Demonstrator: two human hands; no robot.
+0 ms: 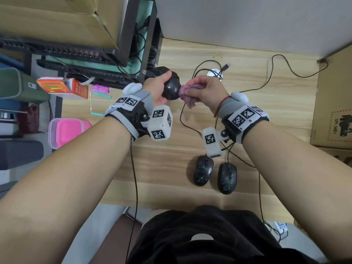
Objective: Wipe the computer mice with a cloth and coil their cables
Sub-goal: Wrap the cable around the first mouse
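My left hand [159, 86] grips a black computer mouse [171, 90] and holds it up above the wooden desk [152, 164]. My right hand [205, 90] pinches a purple cloth [185, 94] and presses it against the mouse's right side. Two more black mice [203, 173] [227, 178] lie side by side on the desk near its front edge, speckled with marks. Their thin black cables [274, 61] trail loose across the desk towards the back, one ending in a USB plug [226, 66].
A black shelf rack [133, 35] stands at the back left. A cardboard box [333, 111] sits at the right edge. A pink lidded container [66, 132], an orange box [57, 87] and coloured strips [102, 94] lie to the left.
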